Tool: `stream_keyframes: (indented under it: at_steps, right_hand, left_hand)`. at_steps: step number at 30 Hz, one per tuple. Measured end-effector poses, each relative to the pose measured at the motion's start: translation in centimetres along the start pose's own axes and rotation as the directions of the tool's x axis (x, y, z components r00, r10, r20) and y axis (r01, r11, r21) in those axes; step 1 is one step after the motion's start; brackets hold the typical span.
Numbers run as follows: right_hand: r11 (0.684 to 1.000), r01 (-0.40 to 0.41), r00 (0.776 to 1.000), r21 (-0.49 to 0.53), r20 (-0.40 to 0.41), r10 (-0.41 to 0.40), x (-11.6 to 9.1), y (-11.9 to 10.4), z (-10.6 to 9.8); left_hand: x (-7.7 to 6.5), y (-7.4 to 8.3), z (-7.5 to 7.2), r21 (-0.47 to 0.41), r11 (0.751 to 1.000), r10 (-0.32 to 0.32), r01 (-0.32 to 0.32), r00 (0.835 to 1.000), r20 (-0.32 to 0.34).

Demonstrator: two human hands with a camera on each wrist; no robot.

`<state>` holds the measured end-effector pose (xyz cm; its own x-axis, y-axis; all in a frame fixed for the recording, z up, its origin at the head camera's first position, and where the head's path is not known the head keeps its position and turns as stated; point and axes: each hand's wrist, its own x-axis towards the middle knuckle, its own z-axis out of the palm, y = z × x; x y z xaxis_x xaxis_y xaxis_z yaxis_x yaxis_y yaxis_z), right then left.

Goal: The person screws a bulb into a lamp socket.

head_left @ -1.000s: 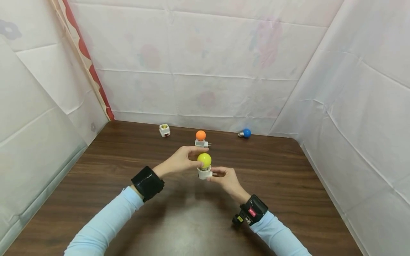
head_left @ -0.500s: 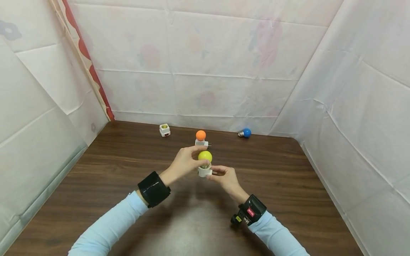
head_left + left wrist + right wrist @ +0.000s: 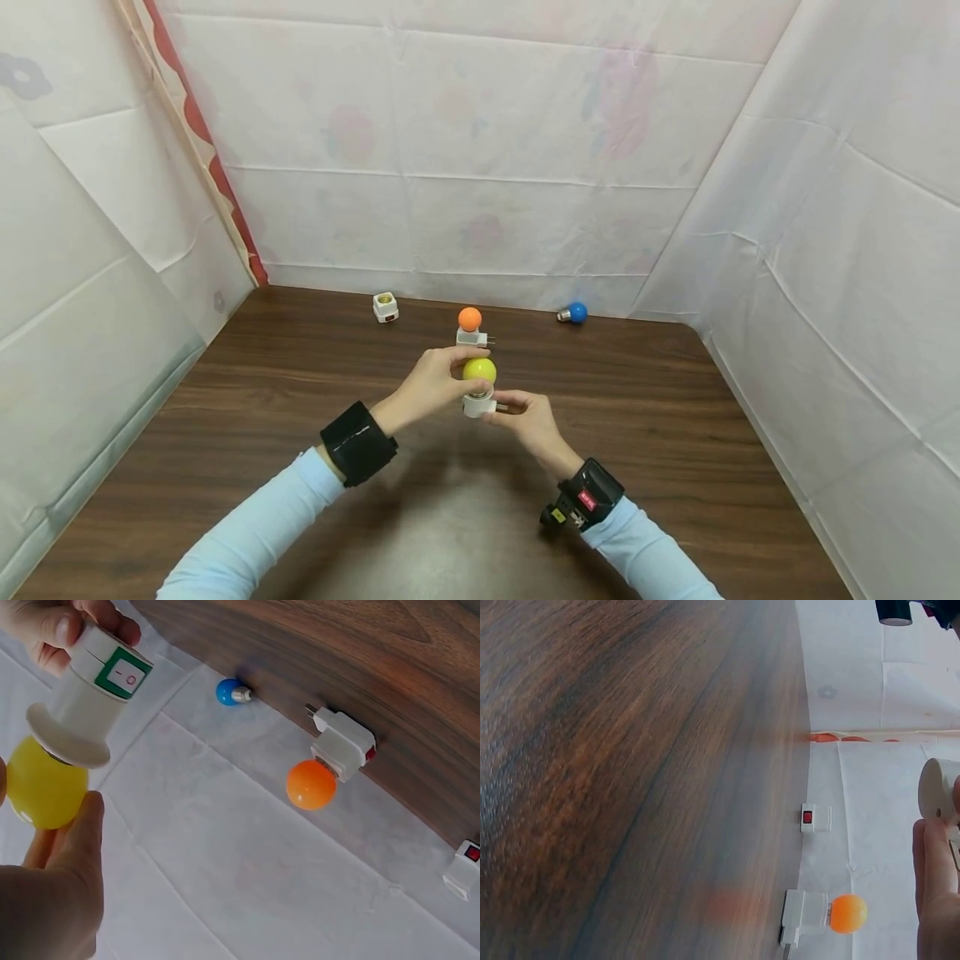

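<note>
A yellow light bulb [image 3: 480, 369] stands upright with its base at the mouth of a round white plug-in lamp socket [image 3: 477, 406]. My left hand [image 3: 435, 379] pinches the bulb between thumb and fingers. The socket's plug end is gripped by my right hand [image 3: 531, 421], low on its right side. In the left wrist view the socket [image 3: 86, 705] shows a green-framed rocker switch, and the yellow bulb [image 3: 49, 784] meets its flared rim. Only part of the socket [image 3: 937, 787] and the right hand [image 3: 939, 885] enters the right wrist view.
Behind the hands, an orange bulb [image 3: 470, 318] sits in a white socket [image 3: 471, 337] with prongs pointing right. A white socket without a bulb [image 3: 386, 307] stands back left. A blue bulb [image 3: 576, 312] lies back right on the brown table [image 3: 660, 400]. White cloth [image 3: 450, 225] surrounds the table.
My left hand has shifted slightly right and its wrist has turned, with the thumb now lower across the yellow bulb. The right hand and socket have hardly moved.
</note>
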<state>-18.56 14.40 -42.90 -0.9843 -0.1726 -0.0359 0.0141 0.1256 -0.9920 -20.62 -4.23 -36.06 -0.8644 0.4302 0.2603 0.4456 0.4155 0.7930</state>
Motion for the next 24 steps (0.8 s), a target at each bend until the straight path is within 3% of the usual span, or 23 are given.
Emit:
stream_keyframes:
  at_steps: [8, 18, 24]
  right_hand:
    - [1.0, 0.018, 1.0, -0.016, 0.01, -0.018, -0.2, 0.1, -0.2]
    - [0.999, -0.002, 0.999, -0.046, 0.045, 0.004, -0.5, 0.2, -0.6]
    - [0.999, 0.0, 0.998, -0.041, 0.067, 0.003, -0.5, 0.5, -0.7]
  left_hand:
    - [0.1, -0.6, -0.6, -0.049, 0.998, 0.042, -0.037, 0.994, 0.098]
    - [0.4, -1.1, -1.6, -0.186, 0.983, 0.052, -0.003, 0.965, 0.259]
    - [0.4, -1.1, -1.7, -0.204, 0.979, 0.052, 0.011, 0.951, 0.304]
